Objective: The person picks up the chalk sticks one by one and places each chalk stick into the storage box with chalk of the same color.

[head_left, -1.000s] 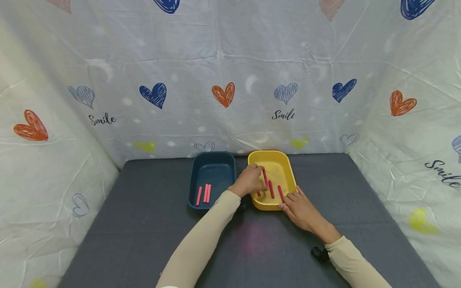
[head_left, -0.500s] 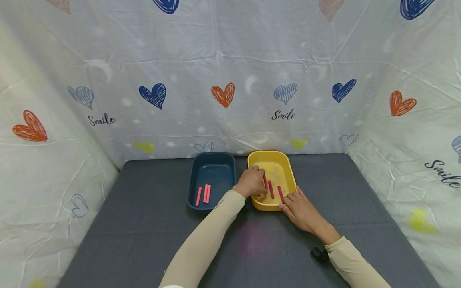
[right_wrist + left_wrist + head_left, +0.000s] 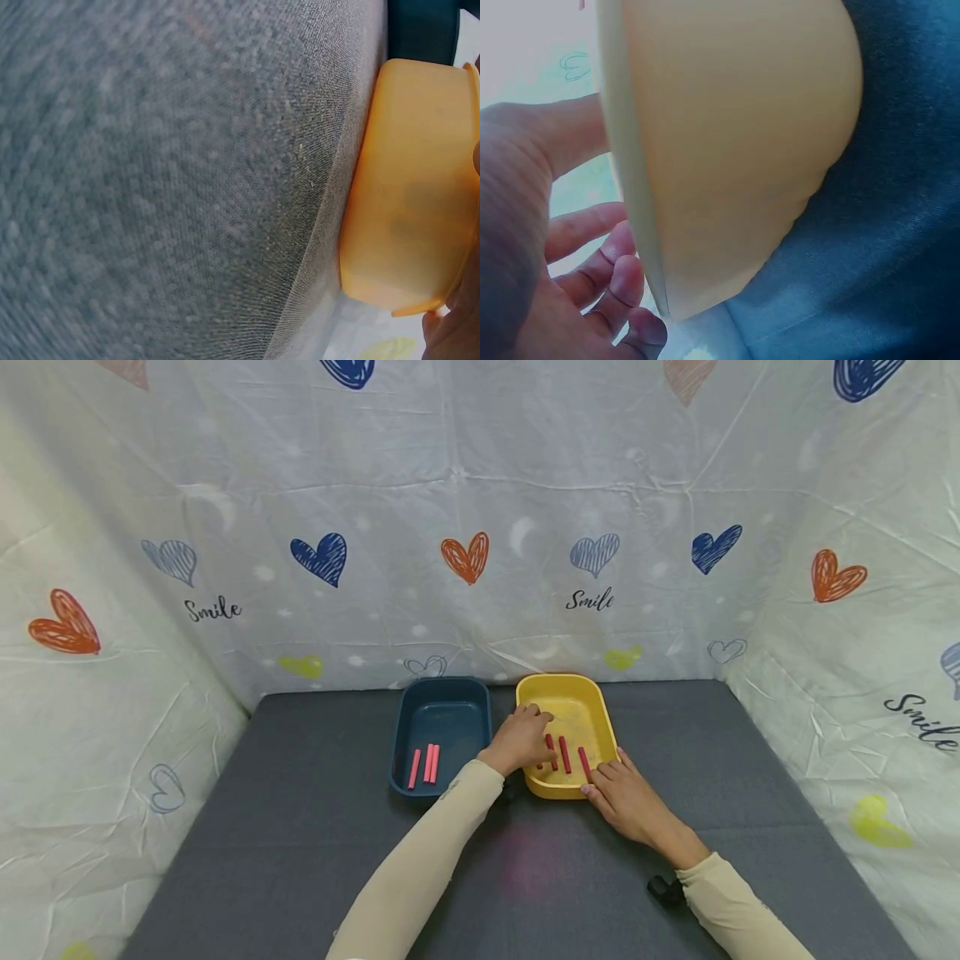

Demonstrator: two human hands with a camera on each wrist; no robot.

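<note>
In the head view my left hand (image 3: 521,739) reaches over the left rim of the yellow tray (image 3: 573,693), fingers and thumb apart. Beside its thumb lies a red stick (image 3: 550,742) that looks like chalk. Another red stick (image 3: 565,755) lies to its right, and a third (image 3: 583,762) lies near the right rim. A further one is mostly hidden by the left hand. My right hand (image 3: 630,797) grips the tray's near right corner, thumb at the front. The tray's outer wall (image 3: 727,150) covers part of the left hand (image 3: 577,277) in the left wrist view.
A dark blue tray (image 3: 444,693) stands just left of the yellow one. In it lie pink sticks (image 3: 415,768). A pink patch (image 3: 528,860) shows on the grey tablecloth (image 3: 315,827). A heart-printed curtain (image 3: 397,468) rises behind the table.
The red stick by my left hand has come toward the near side of the yellow tray and lies lower, alongside the others. My right hand has stayed at the corner.
</note>
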